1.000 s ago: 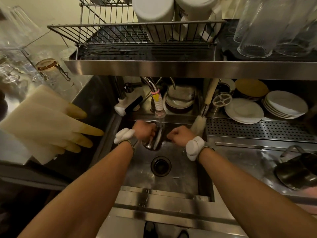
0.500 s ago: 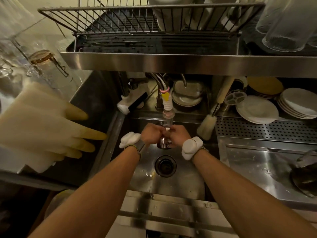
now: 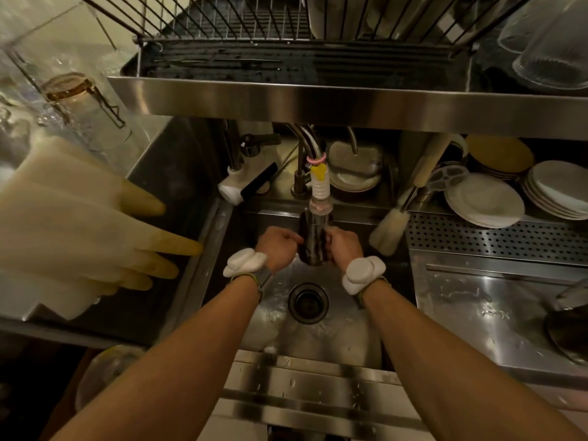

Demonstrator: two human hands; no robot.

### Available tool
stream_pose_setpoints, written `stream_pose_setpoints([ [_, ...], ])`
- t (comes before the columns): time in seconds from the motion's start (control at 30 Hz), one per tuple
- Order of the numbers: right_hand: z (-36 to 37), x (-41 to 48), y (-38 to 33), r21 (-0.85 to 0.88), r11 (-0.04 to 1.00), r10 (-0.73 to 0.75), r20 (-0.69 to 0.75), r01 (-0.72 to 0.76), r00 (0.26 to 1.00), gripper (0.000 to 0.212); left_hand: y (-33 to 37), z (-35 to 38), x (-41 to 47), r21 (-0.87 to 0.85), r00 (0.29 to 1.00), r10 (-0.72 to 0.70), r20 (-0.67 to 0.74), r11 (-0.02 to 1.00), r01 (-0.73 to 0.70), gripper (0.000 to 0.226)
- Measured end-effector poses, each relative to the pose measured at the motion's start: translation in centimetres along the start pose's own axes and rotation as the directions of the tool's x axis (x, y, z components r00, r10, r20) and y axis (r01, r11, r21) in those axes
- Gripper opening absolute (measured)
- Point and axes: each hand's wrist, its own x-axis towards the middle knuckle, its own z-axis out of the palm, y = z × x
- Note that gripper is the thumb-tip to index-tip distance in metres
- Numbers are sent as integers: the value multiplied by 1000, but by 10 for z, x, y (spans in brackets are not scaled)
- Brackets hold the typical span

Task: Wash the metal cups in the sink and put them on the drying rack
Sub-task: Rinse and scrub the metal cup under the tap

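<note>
Stainless steel formed the whole station: a wet, glossy sink (image 3: 318, 332) with a round black drain (image 3: 308, 302), a perforated draining board (image 3: 496, 240) to the right, and a wire drying rack (image 3: 286, 23) on the shelf above. Over the preceding second you raised the metal cup (image 3: 314, 238) from a low tilt near the sink floor to an upright position directly beneath the ribbed faucet nozzle (image 3: 319, 192). Your left hand (image 3: 276, 246) and right hand (image 3: 344, 246) were closed around the cup from opposite sides. This indicated that rinsing was under way; racking was not yet done. The cup was a tall, dark-reflecting cylinder, smooth and probably slippery when wet.
</note>
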Motion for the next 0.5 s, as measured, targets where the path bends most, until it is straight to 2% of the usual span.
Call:
stream_pose_setpoints([
  [0.13, -1, -6, 1, -2, 1000, -4, -60, 4, 998, 38, -8, -10, 6, 38, 1000, -5, -8, 999, 6, 26],
  [0.2, -3, -7, 9, 52, 998, 45, -95, -40, 994, 38, -11, -13, 7, 60, 1000, -6, 26, 998, 4, 26],
  [0.3, -8, -7, 15, 34, 999, 43, -150, -38, 988, 41, -11, -15, 6, 90, 997, 27, 75, 995, -34, 23],
  [0.5, -9, -7, 19, 76, 997, 30, -158, -18, 987, 40, -12, -19, 8, 135, 995, 27, 91, 990, -39, 25],
])
